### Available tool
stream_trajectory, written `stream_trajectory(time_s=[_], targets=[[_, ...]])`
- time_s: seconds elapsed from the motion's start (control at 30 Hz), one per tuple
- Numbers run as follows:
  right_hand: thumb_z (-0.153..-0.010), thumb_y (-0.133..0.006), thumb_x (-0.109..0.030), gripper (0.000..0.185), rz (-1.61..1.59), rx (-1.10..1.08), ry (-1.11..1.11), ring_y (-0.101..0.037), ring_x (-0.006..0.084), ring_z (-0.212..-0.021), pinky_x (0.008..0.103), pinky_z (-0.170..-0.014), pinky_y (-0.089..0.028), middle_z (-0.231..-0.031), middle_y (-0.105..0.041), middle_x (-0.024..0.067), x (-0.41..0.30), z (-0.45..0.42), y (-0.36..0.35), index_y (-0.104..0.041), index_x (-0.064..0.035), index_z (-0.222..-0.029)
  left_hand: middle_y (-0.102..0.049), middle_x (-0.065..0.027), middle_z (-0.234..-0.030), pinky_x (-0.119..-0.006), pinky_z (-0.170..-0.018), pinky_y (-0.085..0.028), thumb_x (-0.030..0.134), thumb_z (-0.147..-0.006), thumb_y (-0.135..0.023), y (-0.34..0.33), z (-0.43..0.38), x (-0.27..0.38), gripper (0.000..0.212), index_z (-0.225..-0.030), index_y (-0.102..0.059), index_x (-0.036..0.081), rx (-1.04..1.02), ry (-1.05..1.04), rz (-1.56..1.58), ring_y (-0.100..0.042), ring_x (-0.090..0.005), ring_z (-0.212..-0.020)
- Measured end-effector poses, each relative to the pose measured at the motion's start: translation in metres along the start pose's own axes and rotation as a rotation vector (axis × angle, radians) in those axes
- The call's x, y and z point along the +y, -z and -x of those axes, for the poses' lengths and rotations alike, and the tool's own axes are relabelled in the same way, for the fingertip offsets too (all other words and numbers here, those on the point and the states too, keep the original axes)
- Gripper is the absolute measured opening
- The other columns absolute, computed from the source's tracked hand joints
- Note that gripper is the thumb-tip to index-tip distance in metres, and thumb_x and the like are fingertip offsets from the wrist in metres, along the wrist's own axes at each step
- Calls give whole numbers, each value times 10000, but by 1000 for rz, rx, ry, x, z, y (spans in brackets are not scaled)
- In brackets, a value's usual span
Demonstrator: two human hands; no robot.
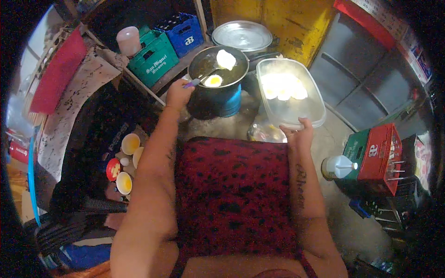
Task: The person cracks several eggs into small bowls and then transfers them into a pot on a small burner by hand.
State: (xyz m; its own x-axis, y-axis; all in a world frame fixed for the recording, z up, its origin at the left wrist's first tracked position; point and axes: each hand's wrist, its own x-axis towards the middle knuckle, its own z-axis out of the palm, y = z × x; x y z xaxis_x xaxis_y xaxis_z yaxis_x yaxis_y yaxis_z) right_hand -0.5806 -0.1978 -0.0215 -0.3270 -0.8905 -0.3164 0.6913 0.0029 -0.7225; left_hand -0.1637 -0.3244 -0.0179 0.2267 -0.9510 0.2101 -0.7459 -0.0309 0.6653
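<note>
My left hand [179, 93] grips the purple handle [191, 83] of a metal turner that reaches over a round pan of dark oil [204, 59]. At the turner's far end a white fried egg [226, 59] shows above the oil; the blade beneath is hidden. A second egg [213, 81], with a bright yellow yolk, lies in the pan near its front rim. On the right, my right hand [300, 133] holds the near rim of a clear plastic container [292, 110], tilted beside the pan. Several fried eggs [283, 85] lie at its far end, partly washed out by glare.
A blue cylindrical stove base [231, 101] stands beneath the pan. Behind it is a lidded metal pot [242, 34]. Green [154, 62] and blue crates [182, 34] stand back left. Bowls with raw egg [124, 183] sit left; a plastic jug [339, 166] and red crate [377, 156] are right.
</note>
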Motion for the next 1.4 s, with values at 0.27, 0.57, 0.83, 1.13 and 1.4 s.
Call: stream_trajectory(time_s=[0.27, 0.57, 0.83, 1.13, 1.4], targets=[[-789, -562, -211, 519, 196, -141, 63, -493, 431, -1153, 600, -923, -442, -1242, -476, 209, 8, -5, 9, -425, 15, -1236, -685, -163, -988, -414, -813, -501, 233, -715, -755, -13, 11, 14, 324, -997, -695, 86, 41, 35, -39, -653, -330, -922], [-736, -636, -76, 421, 309, -101, 199, -574, 405, -959, 527, -684, -590, -1059, -520, 203, 19, -22, 24, -472, 48, -1103, -681, -159, -1028, -454, -813, -502, 264, -791, -666, 9, 28, 90, 322, -1078, -669, 117, 55, -67, -303, -641, -360, -956], [-789, -564, -191, 430, -56, 78, -81, -564, 420, -1039, 586, -786, -535, -1139, -543, 202, -1, 2, -8, -486, 10, -1161, -681, -165, -1011, -459, -811, -503, 254, -795, -656, 13, 27, 107, 302, -1068, -677, 127, 38, -54, -393, -640, -357, -958], [-795, -529, -143, 412, -76, 149, -46, -530, 447, -1075, 644, -812, -497, -1184, -490, 241, -8, 12, -17, -469, 67, -1144, -677, -167, -1024, -457, -809, -499, 277, -790, -663, 15, 41, 106, 311, -1051, -677, 109, 97, -87, -347, -641, -357, -954], [-553, -890, -63, 562, 485, 110, 288, -650, 295, -909, 414, -785, -561, -1008, -641, 162, 25, -19, 21, -586, 16, -1018, -679, -168, -1025, -435, -805, -506, 275, -791, -690, 36, 44, 90, 339, -1076, -675, 93, 111, -130, -345, -647, -359, -939]])
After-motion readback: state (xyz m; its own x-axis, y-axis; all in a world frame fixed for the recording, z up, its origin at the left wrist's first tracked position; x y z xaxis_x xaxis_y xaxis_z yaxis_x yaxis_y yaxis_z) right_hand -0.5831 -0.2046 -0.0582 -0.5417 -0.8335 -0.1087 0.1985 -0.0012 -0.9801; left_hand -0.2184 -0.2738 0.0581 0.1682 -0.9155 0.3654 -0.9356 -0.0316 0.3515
